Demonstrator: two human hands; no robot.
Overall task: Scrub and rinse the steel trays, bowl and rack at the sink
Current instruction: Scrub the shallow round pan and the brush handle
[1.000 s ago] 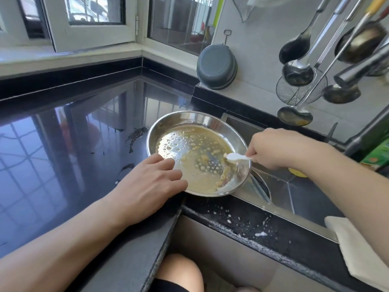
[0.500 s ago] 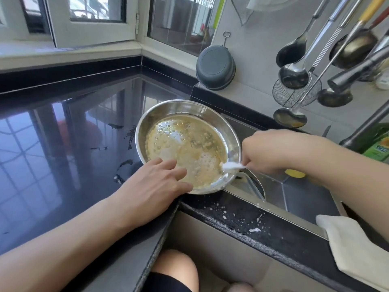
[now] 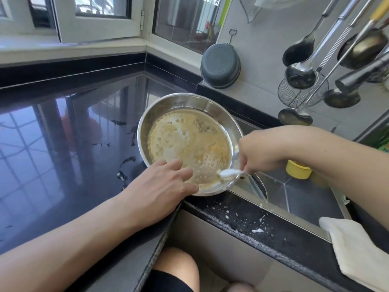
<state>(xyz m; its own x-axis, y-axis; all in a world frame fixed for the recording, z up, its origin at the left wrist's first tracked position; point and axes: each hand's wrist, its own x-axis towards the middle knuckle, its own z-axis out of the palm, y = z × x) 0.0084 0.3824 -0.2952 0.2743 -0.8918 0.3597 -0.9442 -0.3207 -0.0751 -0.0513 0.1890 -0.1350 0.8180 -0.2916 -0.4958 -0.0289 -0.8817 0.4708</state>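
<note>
At the tray's (image 3: 189,114) five o'clock rim, right hand (image 3: 263,151), pinching a white scraper (image 3: 229,173), is now dragging residue sinkward while left hand (image 3: 162,186), fingers spread, is steadying it.

One steel tray (image 3: 190,106); one cloth (image 3: 357,251); four ladles (image 3: 300,74).

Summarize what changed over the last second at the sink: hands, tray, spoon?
The right hand drew the white spoon from the middle right of the steel tray down to its near rim, sweeping the yellowish residue that way; the middle now looks smoother. Unchanged: it still pinches the spoon, the left hand stays flat on the tray's near edge, and the tray still overhangs the sink.
</note>
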